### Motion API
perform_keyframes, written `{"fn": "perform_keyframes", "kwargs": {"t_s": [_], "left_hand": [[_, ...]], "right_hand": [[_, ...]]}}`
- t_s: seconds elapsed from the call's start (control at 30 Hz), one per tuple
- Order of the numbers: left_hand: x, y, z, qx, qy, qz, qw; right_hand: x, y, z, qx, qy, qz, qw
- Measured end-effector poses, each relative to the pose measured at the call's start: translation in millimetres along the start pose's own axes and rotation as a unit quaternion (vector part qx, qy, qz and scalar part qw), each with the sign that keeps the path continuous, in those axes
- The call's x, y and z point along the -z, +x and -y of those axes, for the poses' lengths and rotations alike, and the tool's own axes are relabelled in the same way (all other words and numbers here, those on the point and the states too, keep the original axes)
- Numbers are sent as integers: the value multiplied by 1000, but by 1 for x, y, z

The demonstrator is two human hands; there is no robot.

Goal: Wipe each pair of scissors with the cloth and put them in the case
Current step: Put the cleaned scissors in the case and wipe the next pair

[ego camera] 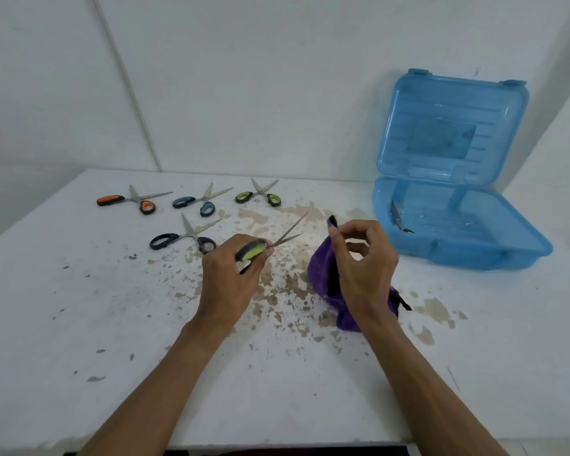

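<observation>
- The green-handled scissors (254, 251) are held above the table (79, 307), just left of the cloth, blades parted and pointing away from the person; the left hand (227, 278) grips the handles.
- They look light, stiff and sharp-tipped, so are best held by the handles.
- The purple cloth (320, 274), soft and limp, is pinched by the right hand (362, 268); its bulk rests on the table.
- The open blue case (474, 258) holds a bladed item (399, 218), too blurred to name.
- The left palm hides the second handle loop.
</observation>
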State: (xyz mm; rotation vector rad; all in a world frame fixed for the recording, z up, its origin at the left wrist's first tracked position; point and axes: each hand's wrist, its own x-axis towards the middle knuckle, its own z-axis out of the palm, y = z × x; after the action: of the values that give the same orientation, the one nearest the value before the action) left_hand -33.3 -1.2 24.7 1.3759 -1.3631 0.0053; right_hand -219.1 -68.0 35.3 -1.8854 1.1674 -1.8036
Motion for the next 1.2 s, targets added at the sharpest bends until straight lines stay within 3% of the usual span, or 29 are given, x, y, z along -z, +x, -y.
{"fn": "perform_keyframes", "kwargs": {"t_s": [0.3,0.37,0.47,0.53,0.67,0.9,1.07,1.13,1.2], "left_hand": [[1,1,-6,48,-42,10,998],[-1,0,-9,105,-107,29,988],[-1,1,-8,272,-289,27,917],[0,4,-2,319,-341,24,884],[1,5,1,343,-373,22,862],[-1,3,-3,328,-330,20,885],[1,5,-1,345,-355,26,869],[1,5,-2,346,-363,26,865],[-1,5,-1,349,-368,22,862]], "right_hand": [[-23,-19,14,-2,22,84,996],[-26,-21,15,11,16,99,995],[-27,-18,10,6,10,94,995],[-22,-8,2,-19,-5,63,998],[-8,2,-5,-49,-17,6,999],[-30,-21,10,155,-74,121,978],[-13,1,-11,31,-111,58,992],[-8,1,-8,43,-106,37,993],[-13,-8,2,90,-92,67,989]]}}
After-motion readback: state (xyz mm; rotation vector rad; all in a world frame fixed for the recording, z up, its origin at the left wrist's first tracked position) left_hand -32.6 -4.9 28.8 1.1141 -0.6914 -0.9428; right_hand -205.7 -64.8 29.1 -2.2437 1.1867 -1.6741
